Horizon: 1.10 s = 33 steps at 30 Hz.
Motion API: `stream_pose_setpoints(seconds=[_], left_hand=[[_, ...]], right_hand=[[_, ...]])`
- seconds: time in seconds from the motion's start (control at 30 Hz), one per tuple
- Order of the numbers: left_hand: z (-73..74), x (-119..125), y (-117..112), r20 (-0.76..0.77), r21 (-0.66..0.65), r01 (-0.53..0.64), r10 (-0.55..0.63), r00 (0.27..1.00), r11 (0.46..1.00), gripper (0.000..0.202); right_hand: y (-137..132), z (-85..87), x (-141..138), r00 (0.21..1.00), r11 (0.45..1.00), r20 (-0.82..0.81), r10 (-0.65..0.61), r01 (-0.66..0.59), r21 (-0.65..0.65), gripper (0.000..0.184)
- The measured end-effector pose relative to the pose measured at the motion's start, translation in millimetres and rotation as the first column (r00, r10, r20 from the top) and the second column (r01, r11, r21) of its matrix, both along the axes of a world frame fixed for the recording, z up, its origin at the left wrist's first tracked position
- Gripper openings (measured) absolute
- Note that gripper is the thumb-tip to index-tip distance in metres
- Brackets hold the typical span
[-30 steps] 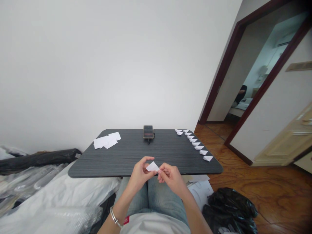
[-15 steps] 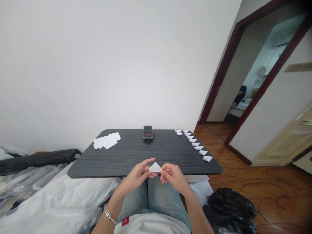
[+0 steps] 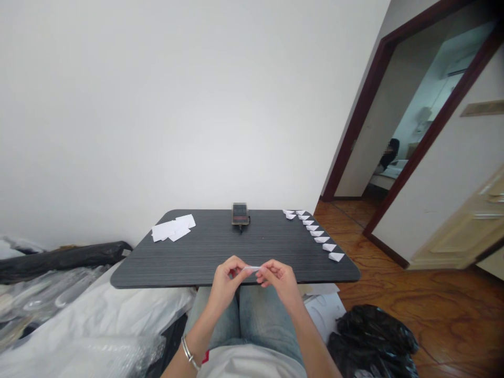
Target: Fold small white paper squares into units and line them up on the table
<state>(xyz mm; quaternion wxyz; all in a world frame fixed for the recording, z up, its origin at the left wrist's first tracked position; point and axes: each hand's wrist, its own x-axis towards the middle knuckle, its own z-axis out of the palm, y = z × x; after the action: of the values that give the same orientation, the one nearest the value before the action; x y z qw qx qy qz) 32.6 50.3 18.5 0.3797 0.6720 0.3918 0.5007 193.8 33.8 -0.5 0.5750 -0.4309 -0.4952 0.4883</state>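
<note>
Above the table's near edge, a small folded white paper (image 3: pixel 252 268) stretches between my two hands, seen nearly edge-on as a thin strip. My left hand (image 3: pixel 229 278) pinches its left end between thumb and fingers. The right end is pinched by my right hand (image 3: pixel 276 276). Along the right side of the dark table (image 3: pixel 220 252) lie several folded white paper pieces (image 3: pixel 313 228), most in a slanting row. Flat white paper sheets (image 3: pixel 173 229) overlap in a loose pile at the table's left.
A phone-like device (image 3: pixel 240 214) on a stand is at the table's back middle, by the wall. White plastic-wrapped bundles (image 3: pixel 98 320) are on the left. Black plastic bags (image 3: pixel 372 336) lie on the floor at right. Beyond the doorway, a person (image 3: pixel 389 152) is partly visible.
The paper showed as a white triangle facing me before and now appears as a thin strip. My left hand has turned, its fingers curling in; both hands still hold the paper.
</note>
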Motion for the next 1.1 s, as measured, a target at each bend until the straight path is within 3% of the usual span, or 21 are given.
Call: stream_pose_setpoints(seconds=[0.17, 0.3, 0.43, 0.57, 0.73, 0.87, 1.1], left_hand=[[1.1, 5, -3, 0.085, -0.047, 0.072, -0.068, 0.994, 0.996, 0.037], [3.7, 6, -4, 0.24, -0.277, 0.209, -0.143, 0.96, 0.938, 0.056], [7.3, 5, -7, 0.329, -0.448, 0.339, -0.2, 0.923, 0.827, 0.041], [7.8, 3, -8, 0.353, -0.485, 0.405, -0.25, 0.902, 0.775, 0.031], [5.5, 2, -6, 0.29, -0.464, 0.415, -0.308, 0.906, 0.782, 0.032], [3.8, 3, -5, 0.32, -0.432, 0.4, -0.277, 0.906, 0.808, 0.029], [-0.7, 5, -3, 0.333, -0.407, 0.366, -0.237, 0.913, 0.837, 0.03]], right_hand=[[0, -3.8, -2, 0.997, 0.989, 0.022, -0.08, 0.076, 0.13, 0.023], [-2, -0.2, -3, 0.989, 0.96, 0.12, -0.091, 0.055, 0.274, 0.017], [-6, 6.7, -2, 0.958, 0.919, 0.244, -0.148, 0.042, 0.393, 0.018], [-7, 9.9, 0, 0.936, 0.898, 0.299, -0.187, 0.04, 0.438, 0.018], [-7, 7.8, 0, 0.958, 0.91, 0.256, -0.132, 0.014, 0.415, 0.017], [-4, 3.8, -3, 0.986, 0.946, 0.157, -0.057, 0.003, 0.324, 0.01], [-4, 0.9, -7, 0.994, 0.963, 0.089, -0.071, 0.045, 0.265, 0.006]])
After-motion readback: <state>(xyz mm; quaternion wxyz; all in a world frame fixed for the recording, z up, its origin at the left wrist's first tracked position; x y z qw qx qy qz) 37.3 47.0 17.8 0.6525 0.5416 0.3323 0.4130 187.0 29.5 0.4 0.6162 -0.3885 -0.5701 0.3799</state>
